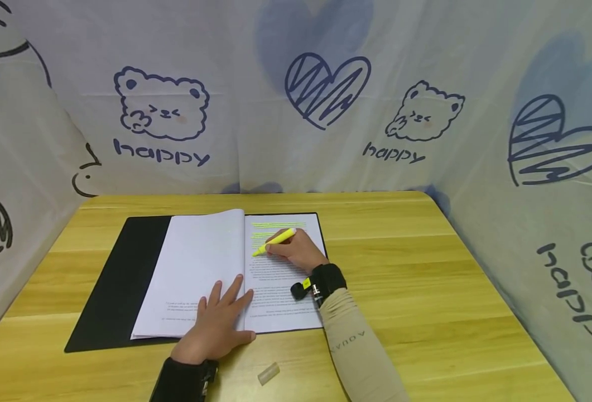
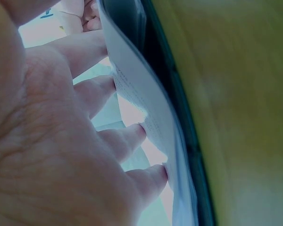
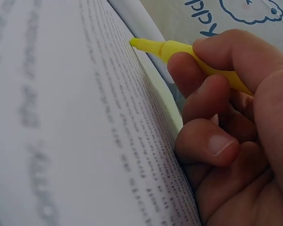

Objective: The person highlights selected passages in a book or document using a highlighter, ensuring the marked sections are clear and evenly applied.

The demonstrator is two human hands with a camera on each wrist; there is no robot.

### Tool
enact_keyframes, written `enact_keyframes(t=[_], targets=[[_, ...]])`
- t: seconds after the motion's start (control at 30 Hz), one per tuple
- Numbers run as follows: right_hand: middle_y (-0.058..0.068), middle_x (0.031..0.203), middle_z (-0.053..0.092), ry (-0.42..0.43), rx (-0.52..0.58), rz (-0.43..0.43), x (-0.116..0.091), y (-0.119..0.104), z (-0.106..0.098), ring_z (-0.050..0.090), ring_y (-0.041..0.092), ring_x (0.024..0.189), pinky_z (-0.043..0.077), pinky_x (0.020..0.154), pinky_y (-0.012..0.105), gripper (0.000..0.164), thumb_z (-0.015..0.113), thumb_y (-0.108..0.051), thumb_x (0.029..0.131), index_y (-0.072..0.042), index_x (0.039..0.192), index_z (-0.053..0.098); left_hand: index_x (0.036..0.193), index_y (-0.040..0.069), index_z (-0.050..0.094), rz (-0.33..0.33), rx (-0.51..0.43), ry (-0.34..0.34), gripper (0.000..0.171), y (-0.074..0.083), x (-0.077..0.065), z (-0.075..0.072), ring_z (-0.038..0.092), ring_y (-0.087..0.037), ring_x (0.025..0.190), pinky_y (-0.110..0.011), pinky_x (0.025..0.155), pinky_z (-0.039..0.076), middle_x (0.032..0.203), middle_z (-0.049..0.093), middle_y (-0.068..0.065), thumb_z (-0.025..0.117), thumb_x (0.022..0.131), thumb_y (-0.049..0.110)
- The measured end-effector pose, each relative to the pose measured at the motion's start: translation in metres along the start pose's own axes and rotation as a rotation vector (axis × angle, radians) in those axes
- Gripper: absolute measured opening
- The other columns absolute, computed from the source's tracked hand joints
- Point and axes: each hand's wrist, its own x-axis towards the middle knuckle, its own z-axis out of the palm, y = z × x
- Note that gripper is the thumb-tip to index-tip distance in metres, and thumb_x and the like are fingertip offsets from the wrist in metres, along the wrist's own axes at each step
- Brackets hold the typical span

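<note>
My right hand (image 1: 299, 251) pinches a yellow highlighter (image 1: 280, 237), its tip right at the printed text near the inner edge of the right-hand page (image 1: 288, 312). Several lines at the top of that page bear yellow marks. In the right wrist view the highlighter (image 3: 179, 51) sits between thumb and fingers, tip close over the print. With fingers spread, my left hand (image 1: 215, 326) rests across the lower part of the left-hand page (image 1: 200, 251) and the fold. The left wrist view shows its fingertips on the paper (image 2: 132, 70). The pages lie open in a black folder (image 1: 120, 285).
A small translucent cap (image 1: 268, 374) lies on the wooden table (image 1: 401, 268) in front of the folder, right of my left hand. White cloth (image 1: 255, 139) with blue hearts and bear drawings hangs behind the table and at both sides.
</note>
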Motion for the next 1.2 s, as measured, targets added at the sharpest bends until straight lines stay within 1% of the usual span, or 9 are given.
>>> enact_keyframes(t=[0.1,0.17,0.5,0.7,1.0,1.2], targets=[[0.001,0.092,0.075,0.004,0.009,0.008,-0.0001,0.0003,-0.0001,0.06,0.018,0.075,0.044,0.063,0.029,0.015,0.081,-0.033,0.091,-0.022,0.1,0.079,0.154,0.01,0.05,0.002,0.001,0.003,0.081,0.0,-0.0003,0.0002,0.004,-0.055,0.154,-0.078,0.115,0.005,0.171,0.019,-0.016,0.085,0.085,0.031],[0.001,0.092,0.075,0.007,0.007,0.006,0.0,0.0003,-0.0002,0.06,0.018,0.076,0.045,0.064,0.028,0.014,0.081,-0.032,0.09,-0.021,0.099,0.079,0.154,0.01,0.05,0.0,0.001,0.002,0.081,0.0001,-0.0004,0.0003,0.004,-0.055,0.154,-0.078,0.115,0.005,0.171,0.018,-0.016,0.085,0.085,0.031],[-0.003,0.095,0.076,0.023,-0.03,0.037,0.0003,-0.0011,-0.0015,0.065,0.018,0.088,0.049,0.075,0.03,0.014,0.081,-0.033,0.089,-0.023,0.099,0.079,0.155,0.01,0.049,-0.005,0.003,-0.002,0.081,-0.001,0.0001,0.0009,0.003,-0.054,0.154,-0.077,0.115,0.004,0.172,0.018,-0.015,0.085,0.085,0.031],[-0.001,0.093,0.076,0.031,-0.03,0.018,0.0008,0.0006,-0.0024,0.063,0.019,0.084,0.047,0.074,0.031,0.013,0.081,-0.03,0.089,-0.021,0.098,0.079,0.155,0.01,0.049,-0.005,0.005,0.0,0.081,-0.0011,-0.0004,0.0015,0.003,-0.054,0.154,-0.078,0.115,0.005,0.172,0.018,-0.015,0.085,0.085,0.031],[-0.001,0.092,0.075,0.039,-0.05,0.005,0.0009,-0.0001,-0.0051,0.063,0.019,0.084,0.048,0.075,0.031,0.012,0.08,-0.028,0.09,-0.019,0.097,0.078,0.155,0.01,0.048,-0.014,-0.007,-0.011,0.081,0.0013,-0.0014,-0.0003,0.001,-0.053,0.155,-0.077,0.116,0.004,0.172,0.017,-0.015,0.085,0.085,0.03],[0.0,0.09,0.075,0.048,-0.05,-0.017,0.0016,0.001,-0.0068,0.062,0.019,0.079,0.048,0.071,0.03,0.01,0.079,-0.026,0.09,-0.017,0.096,0.078,0.155,0.01,0.049,-0.012,0.004,-0.004,0.081,0.0013,-0.0015,-0.0004,0.003,-0.054,0.154,-0.077,0.116,0.005,0.172,0.018,-0.015,0.085,0.085,0.03]])
